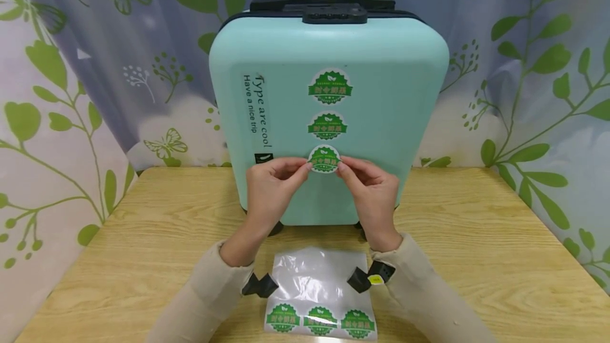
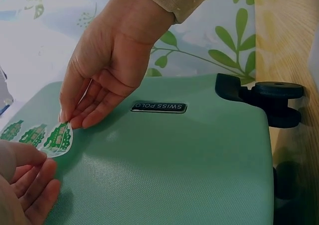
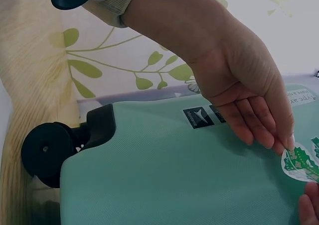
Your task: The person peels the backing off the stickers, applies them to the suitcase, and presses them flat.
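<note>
A round green-and-white sticker point(image 1: 324, 159) lies close against the front of an upright mint-green suitcase point(image 1: 371, 94). My left hand point(image 1: 274, 184) pinches the sticker's left edge between thumb and forefinger, and my right hand point(image 1: 371, 187) pinches its right edge the same way. Above it, two similar stickers, an upper one point(image 1: 330, 87) and a lower one point(image 1: 327, 126), sit in a column on the shell. In the left wrist view the sticker point(image 2: 58, 139) shows a bright crease line near the right hand's point(image 2: 107, 60) fingertips.
A clear sticker sheet point(image 1: 314, 279) with three stickers along its near edge lies on the wooden table point(image 1: 476, 258), between the forearms. Lettering point(image 1: 257, 110) runs down the suitcase's left side. Black wheels point(image 3: 47, 153) carry the suitcase; a leaf-patterned curtain point(image 1: 157, 68) hangs behind.
</note>
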{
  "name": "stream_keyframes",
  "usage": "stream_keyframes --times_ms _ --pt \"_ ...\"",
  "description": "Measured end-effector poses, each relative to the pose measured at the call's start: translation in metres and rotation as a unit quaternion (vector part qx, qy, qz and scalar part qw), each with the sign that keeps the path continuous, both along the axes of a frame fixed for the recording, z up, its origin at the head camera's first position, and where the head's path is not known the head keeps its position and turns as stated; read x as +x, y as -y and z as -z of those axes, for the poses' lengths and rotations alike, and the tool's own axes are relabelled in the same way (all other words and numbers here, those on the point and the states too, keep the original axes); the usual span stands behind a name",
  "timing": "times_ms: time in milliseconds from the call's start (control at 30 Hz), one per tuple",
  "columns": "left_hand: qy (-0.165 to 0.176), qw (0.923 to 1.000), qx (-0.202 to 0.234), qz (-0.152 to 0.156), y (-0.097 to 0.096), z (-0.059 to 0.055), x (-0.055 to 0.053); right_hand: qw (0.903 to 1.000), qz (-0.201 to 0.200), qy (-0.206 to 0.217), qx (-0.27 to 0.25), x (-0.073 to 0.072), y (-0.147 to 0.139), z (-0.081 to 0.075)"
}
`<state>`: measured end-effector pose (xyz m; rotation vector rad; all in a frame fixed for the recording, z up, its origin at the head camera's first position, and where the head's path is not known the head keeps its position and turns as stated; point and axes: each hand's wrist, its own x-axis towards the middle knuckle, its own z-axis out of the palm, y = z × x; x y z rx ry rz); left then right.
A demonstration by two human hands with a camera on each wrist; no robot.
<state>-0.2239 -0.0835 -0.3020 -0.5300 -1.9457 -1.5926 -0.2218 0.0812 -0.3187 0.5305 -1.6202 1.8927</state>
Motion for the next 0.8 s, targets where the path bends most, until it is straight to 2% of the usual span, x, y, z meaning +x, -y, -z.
stream_keyframes --times_ms 467,800 --pt "-0.014 0.9997 -0.012 -0.015 -0.0009 0.001 -0.0007 1.0 -0.003 0.006 0.0 -0.0003 -0.001 0.0005" --pt "-0.014 0.9997 -0.013 -0.016 -0.0016 0.0003 -0.0007 0.9993 0.018 -0.013 0.028 -0.0023 -0.0012 0.0007"
